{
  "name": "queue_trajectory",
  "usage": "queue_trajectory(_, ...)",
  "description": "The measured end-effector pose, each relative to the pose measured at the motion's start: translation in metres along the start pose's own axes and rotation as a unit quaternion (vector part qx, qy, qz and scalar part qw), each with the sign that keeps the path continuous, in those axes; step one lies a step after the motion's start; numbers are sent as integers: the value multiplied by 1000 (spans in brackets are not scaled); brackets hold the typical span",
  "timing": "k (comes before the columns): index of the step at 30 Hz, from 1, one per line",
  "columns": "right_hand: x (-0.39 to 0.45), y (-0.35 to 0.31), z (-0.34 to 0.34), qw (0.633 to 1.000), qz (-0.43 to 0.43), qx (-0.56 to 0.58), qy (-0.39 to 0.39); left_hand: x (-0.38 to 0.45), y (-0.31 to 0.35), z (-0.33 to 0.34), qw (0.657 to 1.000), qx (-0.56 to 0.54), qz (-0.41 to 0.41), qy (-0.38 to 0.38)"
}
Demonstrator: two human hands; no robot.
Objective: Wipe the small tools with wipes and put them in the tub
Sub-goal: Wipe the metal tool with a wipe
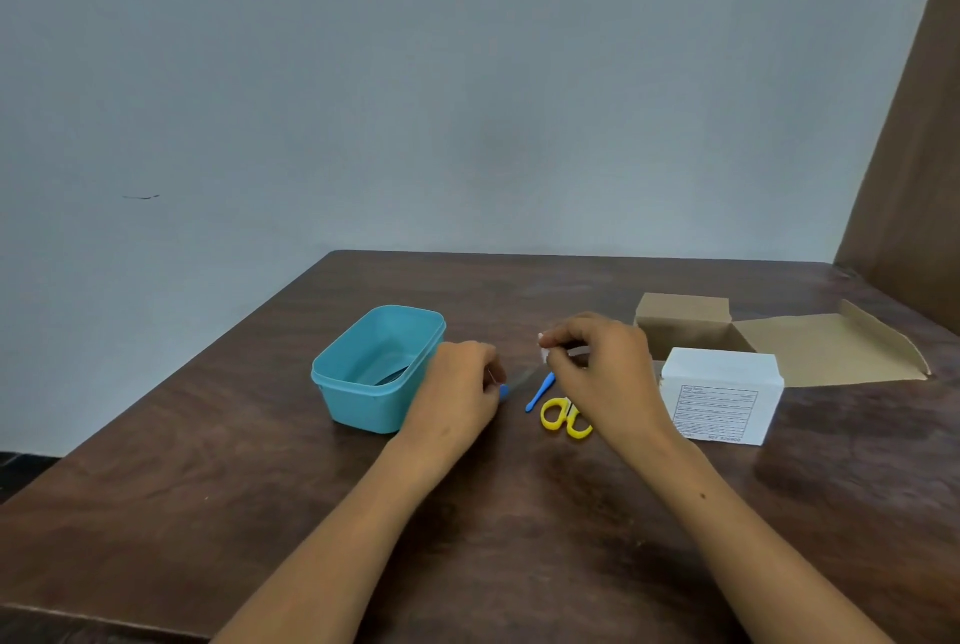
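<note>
As we read from the near edge of the table [208, 513] outward, we label what we see:
Left hand [460, 383]: we see its fingers curled, pinching the blue end of a thin grey tool [519, 380] just beside the tub; the tool itself is blurred
Right hand [597, 368]: we see it pinching a small white wipe [543, 351] at the tool's other end, above the table
Yellow scissors [563, 417]: they lie flat on the table, partly under our right hand
Blue stick [539, 392]: a small tool lying just beside the scissors, between our hands
White box [722, 396]: it stands right of the scissors, its printed label facing us
Tub [358, 383]: teal, open, left of our left hand; we see a dark metal item [392, 375] inside
Cardboard box [691, 326]: it sits open behind the white box, its flap spread to the right
Wall [415, 97]: plain grey, beyond the table
</note>
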State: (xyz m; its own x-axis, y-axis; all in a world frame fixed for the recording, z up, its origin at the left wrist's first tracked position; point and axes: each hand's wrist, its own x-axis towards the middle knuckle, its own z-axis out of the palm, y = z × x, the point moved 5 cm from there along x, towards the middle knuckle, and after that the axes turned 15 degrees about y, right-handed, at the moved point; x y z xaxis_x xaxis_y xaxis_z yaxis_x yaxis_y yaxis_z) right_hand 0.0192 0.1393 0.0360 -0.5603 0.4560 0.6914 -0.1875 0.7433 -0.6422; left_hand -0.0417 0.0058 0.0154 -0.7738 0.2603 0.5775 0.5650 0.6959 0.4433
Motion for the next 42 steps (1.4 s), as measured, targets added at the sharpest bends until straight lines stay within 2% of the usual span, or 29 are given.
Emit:
queue_trajectory(3,0,2,-2,1000,16,-2,0,0,-1,-4,999,-19,-13,35)
queue_trajectory(6,1,2,-5,1000,25,3,11,2,-3,-10,990,-92,-71,78)
queue_trajectory(10,4,0,-11,998,46,34,34,2,-4,-10,955,-224,-180,69)
queue_trajectory(13,5,0,-12,994,77,74,33,1,-4,-9,932,-280,-221,65)
queue_trajectory(17,3,1,-12,978,128,164,8,1,-2,-9,918,-316,-234,49)
queue_trajectory(21,4,1,-9,986,115,123,-13,1,-2,-11,908,-338,-244,54)
queue_trajectory(24,5,4,-9,989,110,104,-1,1,-2,-12,901,-352,-249,48)
queue_trajectory(28,7,0,-17,991,59,97,65,-1,0,-12,895,-367,-250,33)
queue_trajectory(32,3,-10,-20,994,-55,28,93,-3,4,-10,895,-375,-240,15)
queue_trajectory(37,-2,-16,-8,990,-127,-3,59,-2,7,-12,896,-389,-211,16)
queue_trajectory(42,-8,-19,-3,989,-146,11,28,-1,5,-16,896,-389,-212,30)
